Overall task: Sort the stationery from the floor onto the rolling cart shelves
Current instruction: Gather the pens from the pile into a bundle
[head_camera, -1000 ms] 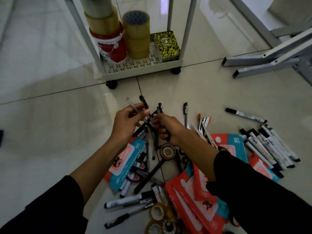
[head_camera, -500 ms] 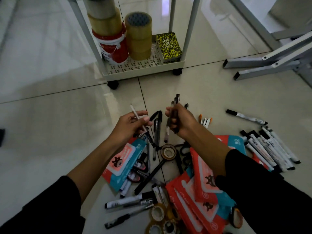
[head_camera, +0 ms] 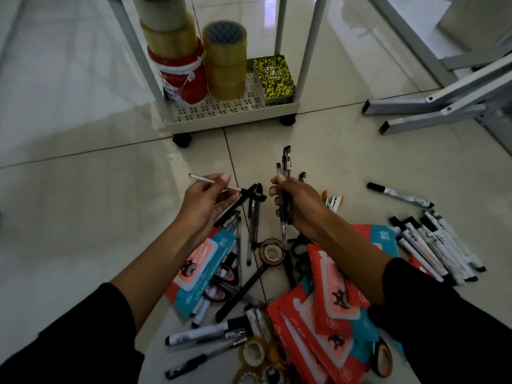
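Tiled floor (head_camera: 83,217) | left hand (head_camera: 205,200) pinches pen (head_camera: 213,182) | right hand (head_camera: 299,206) grips pens (head_camera: 285,173)

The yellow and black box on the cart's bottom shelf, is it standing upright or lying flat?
Upright, on its edge. The yellow and black box stands on the bottom shelf, leaning slightly back, beside the tape rolls.

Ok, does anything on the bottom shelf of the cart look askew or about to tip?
Yes. The tape rolls stacked on the red bucket at the shelf's left sit off-centre, leaning left, so the stack looks unsteady. The second tape stack and the yellow patterned box beside it sit squarely on the cart shelf.
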A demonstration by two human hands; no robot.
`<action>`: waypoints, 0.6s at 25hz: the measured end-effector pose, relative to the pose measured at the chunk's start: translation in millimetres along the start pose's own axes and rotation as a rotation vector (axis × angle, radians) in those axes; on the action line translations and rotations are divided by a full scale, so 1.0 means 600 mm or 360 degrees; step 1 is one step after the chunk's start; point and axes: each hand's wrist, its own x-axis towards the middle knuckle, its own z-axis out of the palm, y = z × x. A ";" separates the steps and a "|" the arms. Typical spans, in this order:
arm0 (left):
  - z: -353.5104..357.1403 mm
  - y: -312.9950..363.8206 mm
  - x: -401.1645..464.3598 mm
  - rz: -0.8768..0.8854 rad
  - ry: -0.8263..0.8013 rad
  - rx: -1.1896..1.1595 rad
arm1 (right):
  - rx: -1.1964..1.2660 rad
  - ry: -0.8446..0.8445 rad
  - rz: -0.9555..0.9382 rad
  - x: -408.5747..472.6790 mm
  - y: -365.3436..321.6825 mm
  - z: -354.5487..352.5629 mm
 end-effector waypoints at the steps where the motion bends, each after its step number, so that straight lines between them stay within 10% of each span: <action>1: 0.001 -0.002 0.001 0.0022 0.0007 0.0071 | 0.0003 -0.0002 -0.0025 -0.001 0.000 -0.001; 15: 0.026 -0.017 -0.024 -0.0109 -0.0616 0.1161 | 0.0178 0.0269 -0.0112 0.001 -0.006 0.002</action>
